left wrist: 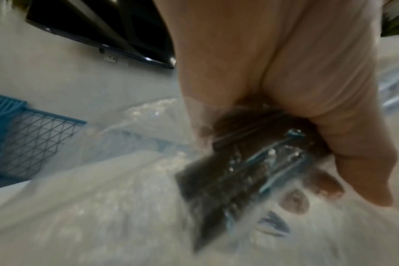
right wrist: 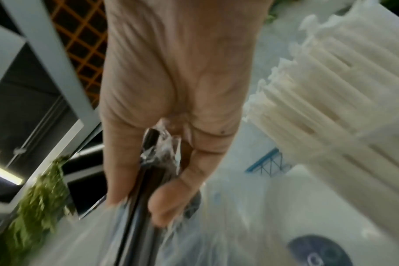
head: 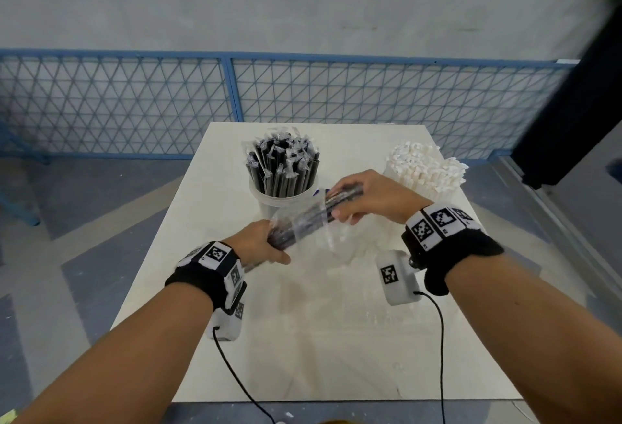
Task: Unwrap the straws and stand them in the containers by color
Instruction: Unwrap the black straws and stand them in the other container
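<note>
Black straws [head: 304,218], plastic-wrapped, gripped by left hand [head: 259,245] and right hand [head: 367,196].

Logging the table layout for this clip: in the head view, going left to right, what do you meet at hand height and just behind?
left hand → container of black straws → right hand → bundle of white straws. The wrapped bundle of black straws spans between both hands, so it has no single place.
</note>
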{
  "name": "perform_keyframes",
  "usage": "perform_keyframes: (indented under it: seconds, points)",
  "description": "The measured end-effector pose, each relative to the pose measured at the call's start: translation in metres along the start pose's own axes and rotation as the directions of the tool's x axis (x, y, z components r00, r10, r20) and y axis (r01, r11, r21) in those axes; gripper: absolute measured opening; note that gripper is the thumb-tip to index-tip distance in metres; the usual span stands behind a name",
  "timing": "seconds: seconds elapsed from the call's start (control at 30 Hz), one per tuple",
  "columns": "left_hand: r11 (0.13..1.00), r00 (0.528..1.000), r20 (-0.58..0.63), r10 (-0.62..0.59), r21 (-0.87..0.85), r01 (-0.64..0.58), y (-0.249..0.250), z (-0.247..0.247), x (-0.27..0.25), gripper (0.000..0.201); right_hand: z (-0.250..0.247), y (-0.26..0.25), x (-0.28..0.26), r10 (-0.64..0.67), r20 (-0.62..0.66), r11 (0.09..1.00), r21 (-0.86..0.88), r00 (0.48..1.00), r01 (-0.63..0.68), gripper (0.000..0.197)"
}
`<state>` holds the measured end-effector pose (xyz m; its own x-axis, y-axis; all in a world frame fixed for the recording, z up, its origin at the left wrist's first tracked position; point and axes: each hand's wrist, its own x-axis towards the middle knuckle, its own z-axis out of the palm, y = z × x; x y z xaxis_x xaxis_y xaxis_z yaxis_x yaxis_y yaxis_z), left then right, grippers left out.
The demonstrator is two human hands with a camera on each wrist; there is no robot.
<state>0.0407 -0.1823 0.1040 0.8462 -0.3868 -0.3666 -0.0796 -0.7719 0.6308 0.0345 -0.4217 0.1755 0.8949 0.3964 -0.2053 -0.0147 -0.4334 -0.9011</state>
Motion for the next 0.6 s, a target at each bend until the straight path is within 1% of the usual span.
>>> perform_keyframes:
  seconds: [0.07,0.1,0.17,0.27,0.33,0.4,0.43,0.47,0.5,0.53,0.6]
  points:
    - [0.998,0.999,0.042,0.009,-0.064,-0.006,0.0,0.003,0.001,0.027,0.008,0.0,-0.001,-0.034,-0.093,0.97,0.236,0.995,0.055,0.021]
    - [0.996,0.998,0.062,0.021,-0.094,-0.015,0.002,0.004,0.002,0.028,0.015,0.0,0.001,-0.023,-0.126,0.952,0.301,0.992,0.06,0.019]
    - [0.993,0.995,0.098,0.029,-0.121,-0.017,0.006,0.009,0.003,0.029,0.029,0.002,0.006,0.008,-0.196,0.942,0.329,0.981,0.059,0.015]
    - [0.995,0.988,0.151,-0.018,-0.098,0.033,0.006,0.015,0.004,0.029,0.035,0.001,0.008,-0.02,-0.335,0.948,0.293,0.942,0.124,0.008]
    - [0.996,0.985,0.165,-0.053,-0.058,0.063,0.001,0.017,0.008,0.042,0.029,-0.003,0.006,-0.015,-0.431,0.929,0.328,0.902,0.172,0.007]
    - [0.996,0.981,0.177,-0.084,0.002,0.085,-0.006,0.019,0.013,0.048,0.021,-0.005,0.007,0.031,-0.561,0.874,0.416,0.827,0.25,0.01]
    - [0.995,0.975,0.2,-0.095,0.043,0.088,-0.007,0.021,0.014,0.044,0.018,-0.005,0.009,0.06,-0.613,0.837,0.461,0.788,0.295,0.012]
    - [0.993,0.968,0.226,-0.11,0.073,0.096,-0.007,0.024,0.014,0.035,0.017,-0.006,0.011,0.087,-0.64,0.793,0.508,0.763,0.335,0.015]
    - [0.994,0.962,0.253,-0.107,0.064,0.094,-0.006,0.026,0.016,0.026,0.017,-0.005,0.015,0.112,-0.64,0.758,0.55,0.76,0.351,0.016]
    - [0.994,0.955,0.276,-0.106,0.042,0.098,-0.005,0.029,0.016,0.021,0.02,-0.003,0.018,0.139,-0.611,0.734,0.592,0.779,0.333,0.015]
    - [0.996,0.953,0.288,-0.095,0.025,0.091,-0.003,0.032,0.02,0.021,0.027,0.0,0.024,0.181,-0.535,0.72,0.644,0.826,0.259,0.009]
